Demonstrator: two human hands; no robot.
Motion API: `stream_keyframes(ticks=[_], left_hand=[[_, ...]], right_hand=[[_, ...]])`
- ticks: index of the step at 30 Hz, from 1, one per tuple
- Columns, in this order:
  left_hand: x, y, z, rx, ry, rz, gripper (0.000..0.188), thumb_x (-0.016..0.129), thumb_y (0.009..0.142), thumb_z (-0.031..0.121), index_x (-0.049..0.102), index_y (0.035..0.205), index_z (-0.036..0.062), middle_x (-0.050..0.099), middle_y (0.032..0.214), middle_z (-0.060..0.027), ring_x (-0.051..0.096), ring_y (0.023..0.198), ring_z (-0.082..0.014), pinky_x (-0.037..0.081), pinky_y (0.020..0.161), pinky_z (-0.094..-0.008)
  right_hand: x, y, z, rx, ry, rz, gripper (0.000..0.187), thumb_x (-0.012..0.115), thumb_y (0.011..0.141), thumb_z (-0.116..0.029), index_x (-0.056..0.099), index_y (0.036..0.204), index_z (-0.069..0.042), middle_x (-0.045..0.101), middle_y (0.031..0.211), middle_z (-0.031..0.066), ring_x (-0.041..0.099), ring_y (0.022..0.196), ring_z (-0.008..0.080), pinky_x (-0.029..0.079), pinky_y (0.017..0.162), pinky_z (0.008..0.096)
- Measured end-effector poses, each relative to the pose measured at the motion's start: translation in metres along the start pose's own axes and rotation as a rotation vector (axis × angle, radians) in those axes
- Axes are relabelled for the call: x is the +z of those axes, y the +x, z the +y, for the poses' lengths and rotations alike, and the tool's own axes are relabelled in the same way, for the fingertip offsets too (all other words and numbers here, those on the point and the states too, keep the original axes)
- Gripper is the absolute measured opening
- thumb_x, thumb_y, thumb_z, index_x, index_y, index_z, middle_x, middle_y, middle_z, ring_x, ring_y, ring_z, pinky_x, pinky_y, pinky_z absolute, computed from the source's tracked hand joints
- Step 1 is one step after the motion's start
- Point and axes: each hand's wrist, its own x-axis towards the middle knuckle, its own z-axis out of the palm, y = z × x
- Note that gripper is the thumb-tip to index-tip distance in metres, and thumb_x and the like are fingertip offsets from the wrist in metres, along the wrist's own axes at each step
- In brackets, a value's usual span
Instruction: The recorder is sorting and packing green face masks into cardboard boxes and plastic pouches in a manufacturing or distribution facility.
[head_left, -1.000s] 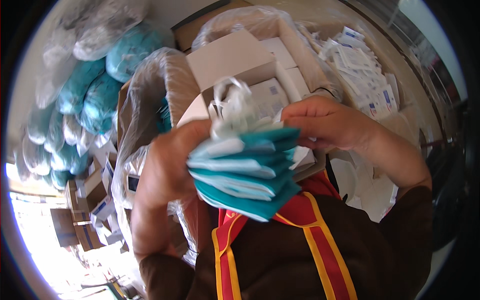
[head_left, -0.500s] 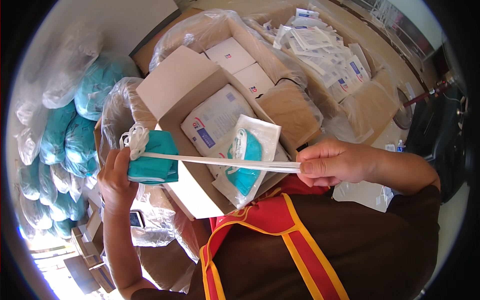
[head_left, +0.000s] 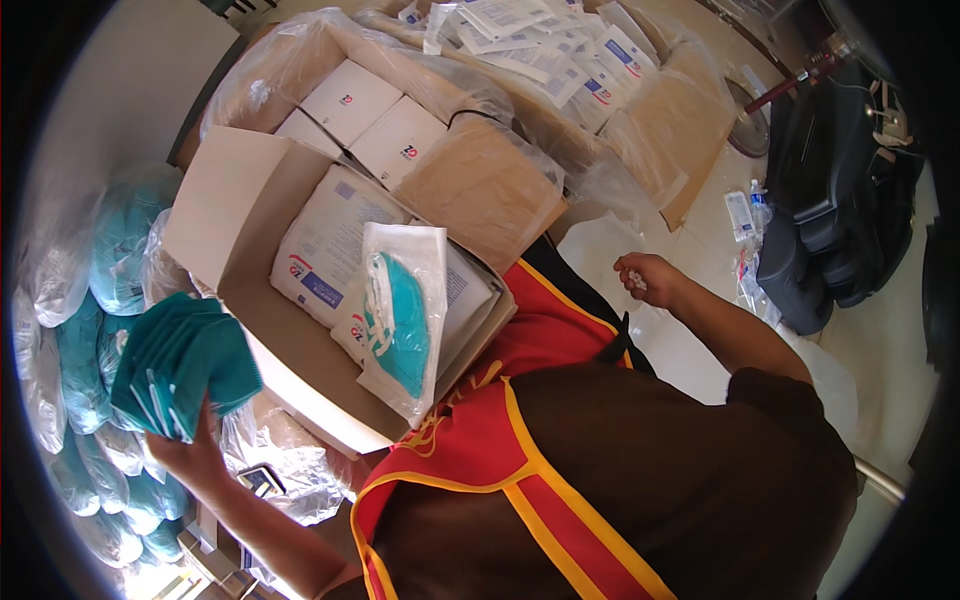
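Note:
My left hand (head_left: 190,450) is raised at the left, closed around a fanned stack of teal face masks (head_left: 185,350); some of its fingers are hidden behind the stack. My right hand (head_left: 650,278) is held out to the right, away from the box. Its fingers are curled, and a small white bit shows in them that I cannot make out. Between the hands sits an open white carton (head_left: 270,250). In it lie white printed packets (head_left: 335,245), and on top a clear-and-white pouch (head_left: 405,385) with a teal mask (head_left: 405,310) and white straps inside.
Behind the carton, a plastic-lined cardboard box (head_left: 330,40) holds small white boxes (head_left: 350,100). Farther right, another box holds many flat white packets (head_left: 540,50). Bags of teal goods (head_left: 75,350) pile up at the left. A black chair-like object (head_left: 820,200) stands at the right.
The white strap stretched between my hands is no longer taut there. My right hand has moved outward to the right; my left hand has lowered leftward, the masks now fanned. The view has shifted.

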Motion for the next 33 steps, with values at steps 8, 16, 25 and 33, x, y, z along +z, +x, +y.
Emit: stream_keyframes(ticks=[8,16,25,33], left_hand=[[0.042,-0.025,0.025,0.079,-0.272,-0.081,0.042,0.080,0.079,0.007,0.063,0.116,-0.0037,0.067,0.112,-0.0121,0.065,0.093,-0.0204,0.054,0.077,-0.0315],[0.059,-0.041,0.051,0.052,-0.389,-0.074,0.032,0.078,0.075,0.011,0.067,0.103,0.0013,0.070,0.093,-0.0090,0.067,0.080,-0.0220,0.053,0.071,-0.0353],[0.055,-0.039,0.113,0.208,-0.533,0.066,0.036,0.080,0.077,0.010,0.064,0.108,0.0013,0.071,0.089,-0.0074,0.067,0.080,-0.0134,0.052,0.075,-0.0262],[0.054,-0.038,0.115,-0.045,-1.056,0.020,0.060,0.082,0.073,0.008,0.055,0.126,0.0012,0.052,0.131,-0.0157,0.059,0.114,-0.0269,0.045,0.097,-0.0347]], right_hand=[[-0.032,0.052,0.024,-0.108,0.033,0.364,0.065,0.063,0.093,-0.037,0.038,0.144,-0.007,0.043,0.142,0.0162,0.051,0.122,0.0325,0.045,0.100,0.0461],[0.074,-0.039,-0.044,-0.421,-0.379,-0.111,0.023,0.059,0.096,-0.025,0.065,0.106,-0.005,0.066,0.087,0.0050,0.064,0.078,0.0126,0.053,0.071,0.0259],[0.309,-0.208,-0.175,-1.536,-0.961,-0.844,0.080,0.083,0.069,-0.011,0.048,0.140,-0.007,0.046,0.139,0.0130,0.045,0.128,0.0265,0.039,0.106,0.0381],[0.364,-0.244,-0.167,-2.198,-1.105,-0.705,0.059,0.077,0.070,-0.004,0.060,0.126,-0.007,0.049,0.139,0.0177,0.047,0.130,0.0344,0.039,0.108,0.0422]])
